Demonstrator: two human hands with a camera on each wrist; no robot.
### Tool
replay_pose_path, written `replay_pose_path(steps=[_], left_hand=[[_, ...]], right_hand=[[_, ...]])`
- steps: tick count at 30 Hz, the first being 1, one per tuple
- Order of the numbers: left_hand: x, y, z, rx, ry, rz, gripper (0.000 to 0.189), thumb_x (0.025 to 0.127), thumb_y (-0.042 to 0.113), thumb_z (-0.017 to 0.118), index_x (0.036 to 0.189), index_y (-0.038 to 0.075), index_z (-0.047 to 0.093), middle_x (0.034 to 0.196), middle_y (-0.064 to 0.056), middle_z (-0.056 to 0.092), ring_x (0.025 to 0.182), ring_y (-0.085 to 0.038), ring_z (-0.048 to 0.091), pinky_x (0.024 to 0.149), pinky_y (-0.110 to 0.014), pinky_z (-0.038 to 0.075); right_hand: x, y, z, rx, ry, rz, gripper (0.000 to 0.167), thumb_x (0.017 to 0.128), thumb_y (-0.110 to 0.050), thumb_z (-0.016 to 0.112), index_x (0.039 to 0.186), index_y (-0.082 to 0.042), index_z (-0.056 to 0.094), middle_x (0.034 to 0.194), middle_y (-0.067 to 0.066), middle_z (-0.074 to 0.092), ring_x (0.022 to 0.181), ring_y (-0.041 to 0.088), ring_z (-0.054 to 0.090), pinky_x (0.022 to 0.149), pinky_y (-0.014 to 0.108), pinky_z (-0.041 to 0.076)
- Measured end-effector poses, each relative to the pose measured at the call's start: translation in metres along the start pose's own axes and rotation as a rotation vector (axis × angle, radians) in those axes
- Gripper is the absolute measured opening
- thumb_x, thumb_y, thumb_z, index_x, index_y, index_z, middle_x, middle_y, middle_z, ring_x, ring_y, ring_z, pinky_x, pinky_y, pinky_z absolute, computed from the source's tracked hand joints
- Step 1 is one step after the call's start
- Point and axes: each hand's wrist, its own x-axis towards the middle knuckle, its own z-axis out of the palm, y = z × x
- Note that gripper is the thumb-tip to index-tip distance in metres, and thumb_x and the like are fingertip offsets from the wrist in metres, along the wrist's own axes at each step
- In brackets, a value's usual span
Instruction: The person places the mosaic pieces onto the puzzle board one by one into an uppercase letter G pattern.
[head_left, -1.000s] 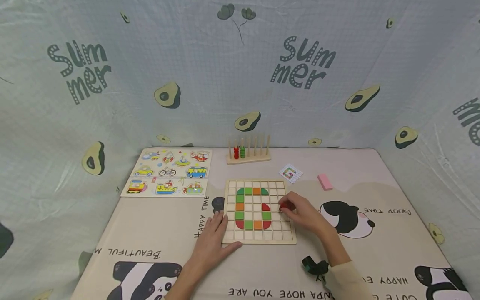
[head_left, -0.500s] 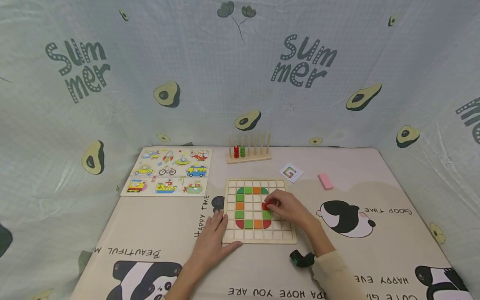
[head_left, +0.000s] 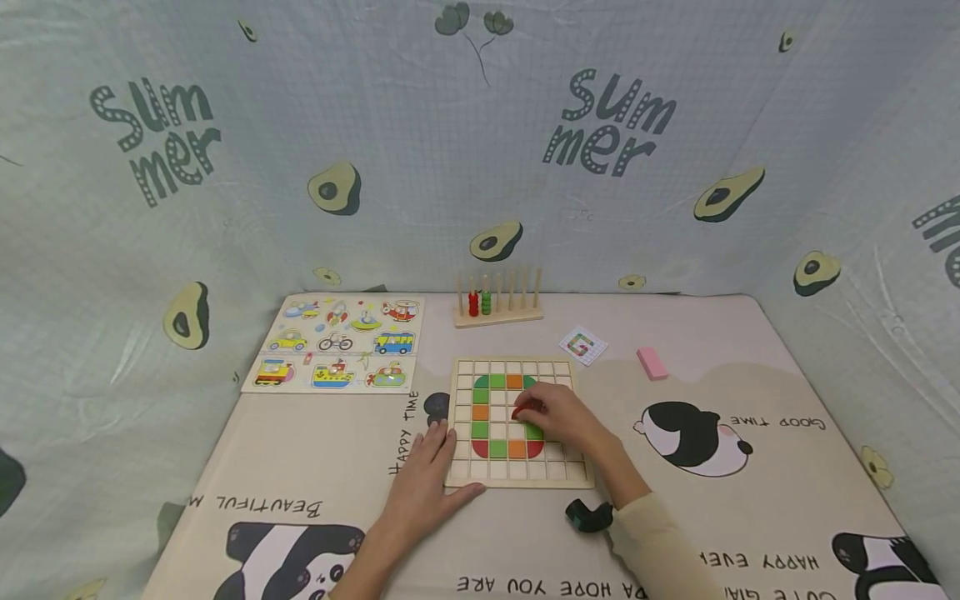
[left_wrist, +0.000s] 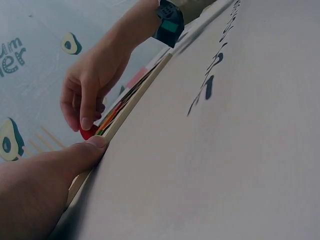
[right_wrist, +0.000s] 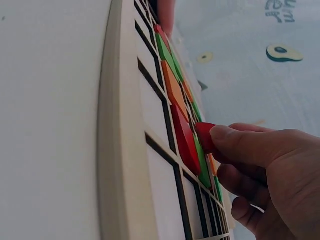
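A wooden grid board point(head_left: 566, 477) lies mid-table, with green, orange and red tiles set in its cells in a G-like outline. My right hand point(head_left: 564, 417) is over the board's right half, pinching a small red tile point(right_wrist: 205, 135) between thumb and fingers. That tile sits at or just above the grid; contact cannot be told. The hand hides some tiles beneath it. My left hand point(head_left: 426, 477) rests on the board's left edge, fingers extended, its thumb point(left_wrist: 95, 142) on the near rim.
Beyond the board lie a card point(head_left: 583, 345) with a coloured grid pattern and a pink block point(head_left: 652, 364). A peg rack point(head_left: 498, 319) with red and green beads stands at the back. A vehicle picture board point(head_left: 337, 346) is at back left. My right wrist wears a dark camera point(head_left: 588, 516).
My right hand has moved left from the board's right edge, carrying the red tile over the pattern's inner cells. The left hand has stayed where it was.
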Motion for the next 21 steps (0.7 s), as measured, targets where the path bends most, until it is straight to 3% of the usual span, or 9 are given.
replay_pose_path(steps=[7, 14, 21], left_hand=[[-0.0001, 0.0000, 0.0002, 0.005, -0.001, 0.004, 0.093, 0.084, 0.067, 0.067, 0.148, 0.003, 0.048, 0.158, -0.015, 0.041, 0.150, -0.032, 0.034, 0.128, -0.046, 0.028], [-0.0005, 0.0008, 0.0000, 0.005, -0.009, -0.005, 0.093, 0.084, 0.068, 0.066, 0.148, 0.004, 0.047, 0.159, -0.015, 0.041, 0.151, -0.031, 0.034, 0.128, -0.045, 0.027], [-0.0002, 0.0003, 0.0014, 0.007, -0.005, -0.006, 0.093, 0.083, 0.068, 0.066, 0.148, 0.004, 0.047, 0.159, -0.014, 0.041, 0.151, -0.031, 0.033, 0.128, -0.045, 0.028]], right_hand=[[0.0022, -0.0004, 0.0034, -0.009, -0.012, -0.015, 0.007, 0.092, -0.021, 0.073, 0.099, -0.019, 0.074, 0.096, -0.008, 0.069, 0.087, 0.006, 0.059, 0.082, 0.028, 0.058], [0.0022, -0.0002, 0.0037, -0.062, 0.003, -0.024, 0.012, 0.092, -0.021, 0.073, 0.101, -0.016, 0.079, 0.096, -0.007, 0.060, 0.085, 0.006, 0.052, 0.074, 0.021, 0.053], [0.0017, 0.0019, 0.0059, -0.109, 0.017, -0.040, 0.015, 0.091, -0.021, 0.073, 0.103, -0.014, 0.080, 0.097, -0.007, 0.058, 0.086, 0.007, 0.051, 0.074, 0.021, 0.052]])
